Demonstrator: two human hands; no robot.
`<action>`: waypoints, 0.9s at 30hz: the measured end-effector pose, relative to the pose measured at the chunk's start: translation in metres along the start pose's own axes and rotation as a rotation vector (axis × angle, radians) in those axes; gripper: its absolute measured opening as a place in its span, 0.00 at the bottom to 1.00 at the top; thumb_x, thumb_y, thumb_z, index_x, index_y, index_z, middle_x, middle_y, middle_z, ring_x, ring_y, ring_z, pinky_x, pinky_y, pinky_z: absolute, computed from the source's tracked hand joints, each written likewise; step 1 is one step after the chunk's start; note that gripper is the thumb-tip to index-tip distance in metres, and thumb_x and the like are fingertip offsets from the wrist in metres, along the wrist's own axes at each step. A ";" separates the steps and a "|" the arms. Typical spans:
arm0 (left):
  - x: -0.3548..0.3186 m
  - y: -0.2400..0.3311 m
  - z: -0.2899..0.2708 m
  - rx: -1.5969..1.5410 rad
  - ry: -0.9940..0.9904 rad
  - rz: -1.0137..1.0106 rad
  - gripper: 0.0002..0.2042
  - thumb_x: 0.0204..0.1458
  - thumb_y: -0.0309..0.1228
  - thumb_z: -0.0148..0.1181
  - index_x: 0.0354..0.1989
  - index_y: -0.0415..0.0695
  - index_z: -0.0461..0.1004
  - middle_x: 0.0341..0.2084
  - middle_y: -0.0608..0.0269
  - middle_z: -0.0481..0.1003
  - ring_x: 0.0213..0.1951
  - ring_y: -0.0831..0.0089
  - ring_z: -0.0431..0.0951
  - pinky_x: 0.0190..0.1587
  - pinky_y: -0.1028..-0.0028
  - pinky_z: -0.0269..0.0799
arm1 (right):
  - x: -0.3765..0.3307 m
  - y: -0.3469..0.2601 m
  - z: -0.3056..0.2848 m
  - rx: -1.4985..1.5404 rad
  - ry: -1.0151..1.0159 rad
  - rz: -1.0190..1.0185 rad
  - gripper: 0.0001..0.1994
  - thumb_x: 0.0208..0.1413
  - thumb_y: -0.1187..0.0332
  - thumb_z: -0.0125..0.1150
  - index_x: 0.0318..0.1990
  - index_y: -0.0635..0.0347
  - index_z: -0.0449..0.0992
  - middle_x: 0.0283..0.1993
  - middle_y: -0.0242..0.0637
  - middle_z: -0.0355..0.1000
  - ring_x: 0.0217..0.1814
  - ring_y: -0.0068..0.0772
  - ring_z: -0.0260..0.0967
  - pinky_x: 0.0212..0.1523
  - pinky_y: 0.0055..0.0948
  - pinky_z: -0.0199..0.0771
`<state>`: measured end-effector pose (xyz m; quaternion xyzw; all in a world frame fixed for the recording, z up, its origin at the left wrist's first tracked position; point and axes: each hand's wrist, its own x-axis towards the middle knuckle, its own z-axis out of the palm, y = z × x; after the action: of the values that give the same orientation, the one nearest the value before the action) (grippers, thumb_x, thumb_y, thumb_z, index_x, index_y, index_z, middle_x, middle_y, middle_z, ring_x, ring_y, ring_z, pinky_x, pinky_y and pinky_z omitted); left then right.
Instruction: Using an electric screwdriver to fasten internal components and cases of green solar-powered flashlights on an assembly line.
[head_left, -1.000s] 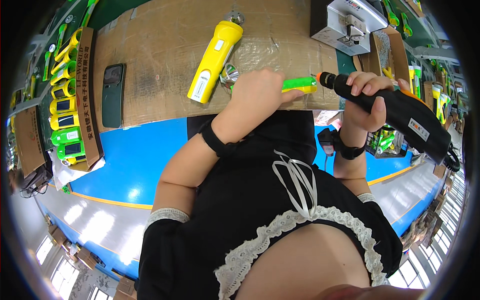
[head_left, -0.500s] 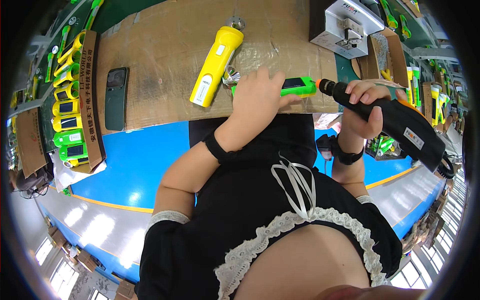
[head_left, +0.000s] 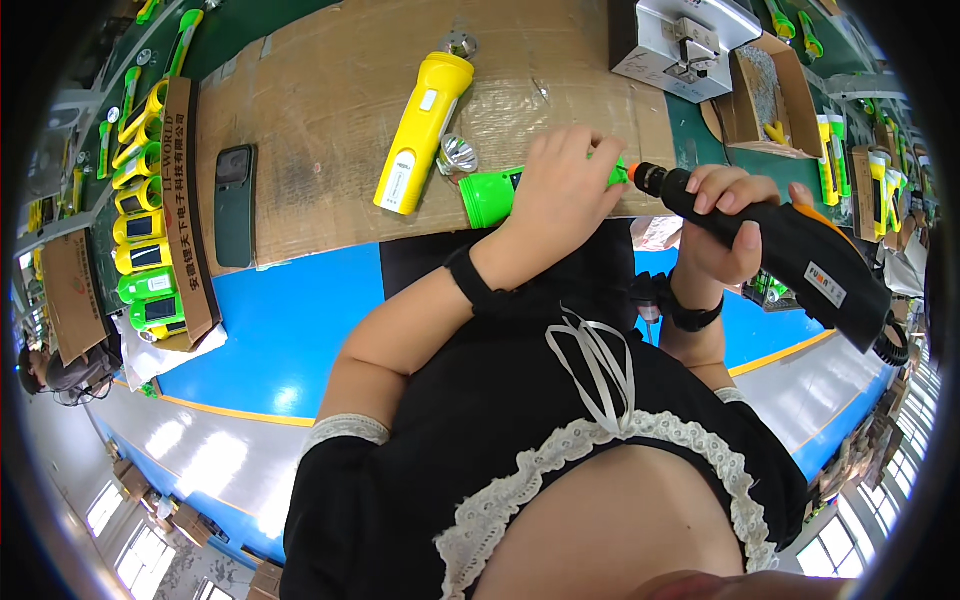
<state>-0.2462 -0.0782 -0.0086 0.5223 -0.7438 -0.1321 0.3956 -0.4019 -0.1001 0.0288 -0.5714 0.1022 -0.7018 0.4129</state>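
My left hand (head_left: 567,185) is closed around a green flashlight body (head_left: 488,200) lying near the cardboard's front edge. Its wide left end shows; the hand covers most of the rest. In my right hand (head_left: 730,205) is a black electric screwdriver (head_left: 795,245), tilted, its bit meeting the flashlight's right end close to my left fingertips. Whether a screw sits there is too small to make out. Just left of the green body lie a yellow flashlight body (head_left: 425,130) and a shiny reflector (head_left: 457,155). Another reflector (head_left: 460,44) rests beyond the yellow one.
A cardboard box (head_left: 187,220) of yellow and green flashlights stands left, beside a dark phone (head_left: 236,205). At the back right are a metal box-shaped device (head_left: 690,65) and an open carton (head_left: 750,125) of small metal parts. Flashlights stand farther right.
My left hand has slid right along the green flashlight to its tail, uncovering the wide left end. The screwdriver's bit stays by the right end, its body nearly unmoved.
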 end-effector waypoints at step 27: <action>0.218 0.004 0.007 0.282 0.297 0.140 0.03 0.43 0.27 0.58 0.24 0.42 0.76 0.26 0.53 0.73 0.33 0.56 0.74 0.36 0.61 0.71 | 0.131 0.028 -0.045 -0.454 0.028 -0.065 0.16 0.52 0.80 0.49 0.48 0.75 0.59 0.25 0.41 0.68 0.24 0.31 0.67 0.31 0.31 0.73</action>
<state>-0.2849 -0.2706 0.0871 0.5334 -0.7229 0.0793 0.4319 -0.4296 -0.2233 0.0908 -0.6428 0.2448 -0.6817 0.2493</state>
